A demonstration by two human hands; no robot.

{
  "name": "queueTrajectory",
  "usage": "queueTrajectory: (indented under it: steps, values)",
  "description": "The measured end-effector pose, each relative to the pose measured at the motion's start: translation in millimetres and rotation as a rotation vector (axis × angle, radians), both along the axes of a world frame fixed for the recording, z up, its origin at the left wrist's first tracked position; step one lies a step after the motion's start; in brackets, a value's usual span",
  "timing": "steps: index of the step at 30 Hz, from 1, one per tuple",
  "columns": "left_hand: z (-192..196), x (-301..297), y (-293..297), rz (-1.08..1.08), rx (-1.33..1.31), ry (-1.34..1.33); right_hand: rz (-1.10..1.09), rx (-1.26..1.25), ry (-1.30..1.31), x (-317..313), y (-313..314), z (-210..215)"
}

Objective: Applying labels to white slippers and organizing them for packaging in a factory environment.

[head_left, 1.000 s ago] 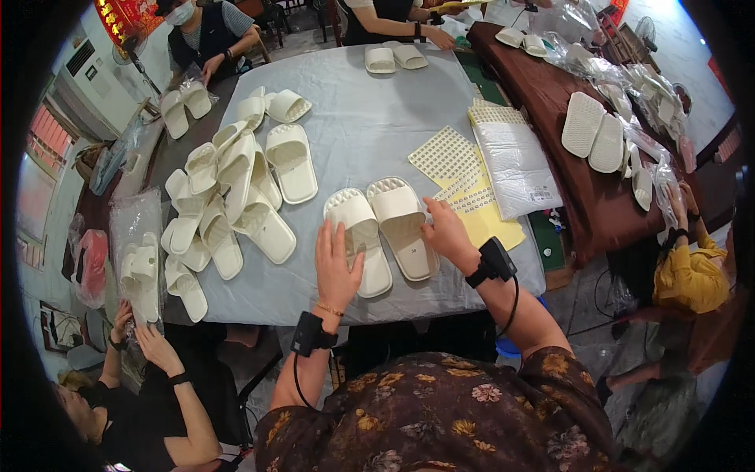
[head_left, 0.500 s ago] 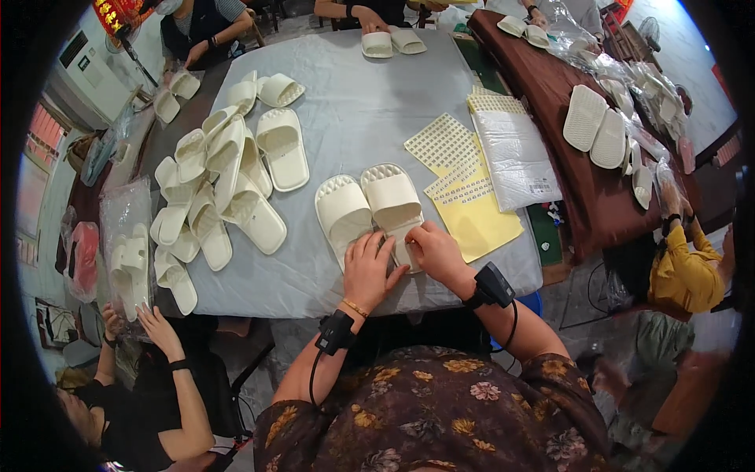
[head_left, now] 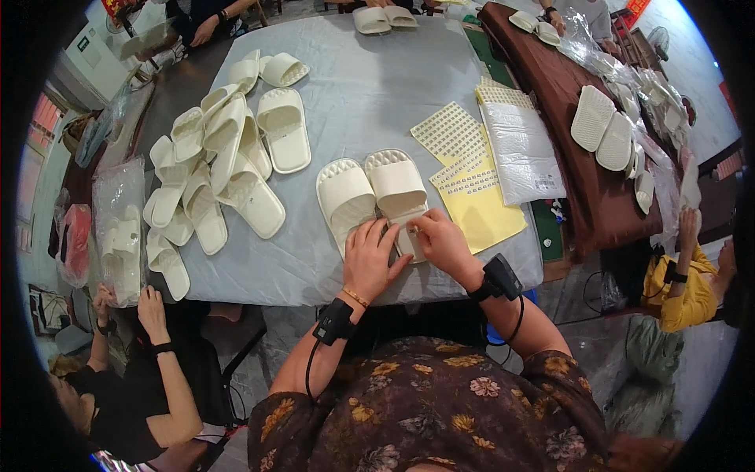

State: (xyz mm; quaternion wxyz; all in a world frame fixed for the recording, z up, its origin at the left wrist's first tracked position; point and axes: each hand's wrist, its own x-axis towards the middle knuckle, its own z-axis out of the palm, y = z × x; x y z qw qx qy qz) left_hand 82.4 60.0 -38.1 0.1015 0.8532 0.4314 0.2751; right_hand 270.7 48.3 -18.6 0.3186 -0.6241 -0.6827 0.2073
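Observation:
A pair of cream slippers lies side by side in front of me, toes pointing away. My left hand (head_left: 371,256) rests on the heel end of the left slipper (head_left: 347,197). Its fingers are laid out, and its thumb reaches across to the heel of the right slipper (head_left: 395,186). Over that right slipper's footbed, my right hand (head_left: 444,245) has thumb and forefinger pinched together. Something tiny and pale may be at those fingertips, too small to name. Yellow sheets of small printed stickers (head_left: 460,149) lie just beyond my right hand.
A heap of cream slippers (head_left: 228,149) covers the table's left side. A white plastic packet (head_left: 523,149) lies on the right. Co-workers handle slippers around me; one at left holds a clear bag (head_left: 118,189) with slippers inside. A brown-covered table (head_left: 582,204) stands at right.
My right hand has lifted slightly from the right slipper's footbed, still pinched. My left hand stays on the slippers. The left co-worker's hands now grip the clear bag's lower end. The whole view has shifted slightly.

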Motion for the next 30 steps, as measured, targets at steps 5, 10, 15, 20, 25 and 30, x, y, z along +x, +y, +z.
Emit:
queueTrajectory:
  steps: [5, 10, 15, 20, 25, 30]
  values:
    - [0.9, -0.1, 0.9, -0.009, -0.023, -0.012, 0.051, -0.051, -0.009, 4.2, 2.3, -2.5]
    - [-0.2, -1.3, -0.7, -0.008, -0.024, -0.011, 0.073, -0.016, -0.025, 3.7, 2.7, -3.3]
    - [0.1, -0.7, 1.2, -0.018, -0.021, -0.02, 0.039, -0.138, 0.036, 5.2, 6.2, 4.0]
    - [2.3, -1.5, 0.8, -0.024, -0.016, -0.037, 0.136, -0.117, -0.022, 11.5, 6.9, -4.0]
    - [2.1, 0.0, 0.8, -0.019, -0.002, -0.037, 0.118, -0.042, 0.007, 13.6, 4.6, -7.6]
    - [0.7, -1.7, -0.1, -0.014, -0.002, -0.042, 0.061, -0.06, -0.012, 9.1, 4.9, 4.3]
